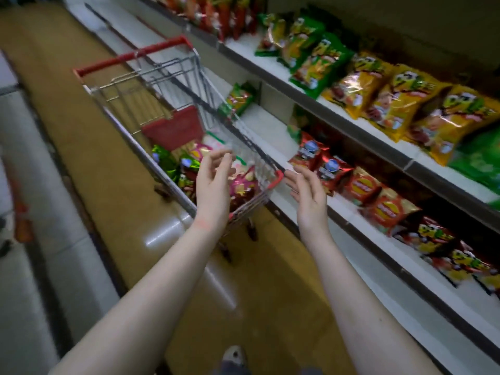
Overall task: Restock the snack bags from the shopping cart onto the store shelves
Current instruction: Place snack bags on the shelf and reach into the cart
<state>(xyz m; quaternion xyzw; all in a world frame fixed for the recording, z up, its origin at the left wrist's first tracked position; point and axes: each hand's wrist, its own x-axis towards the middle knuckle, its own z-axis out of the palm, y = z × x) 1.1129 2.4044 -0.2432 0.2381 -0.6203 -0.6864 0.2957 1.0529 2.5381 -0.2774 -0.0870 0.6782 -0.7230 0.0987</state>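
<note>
A small wire shopping cart (pixel 189 87) with a red handle stands in the aisle beside the shelves. Several snack bags (pixel 240 188) lie in its basket, pink, green and white. My left hand (pixel 213 182) hovers over the near end of the basket, fingers relaxed and empty. My right hand (pixel 308 190) hangs open just right of the cart's near corner, in front of the lower shelf (pixel 273 123). Red snack bags (pixel 332 171) lie on that shelf close to my right fingers. Neither hand holds anything.
The upper shelf (pixel 338 115) carries green and yellow bags (pixel 378 96). More red and dark bags (pixel 438 239) fill the lower shelf to the right, with bare white shelf near the cart. A tan floor (pixel 89 147) runs along the aisle; my shoe (pixel 235 355) shows below.
</note>
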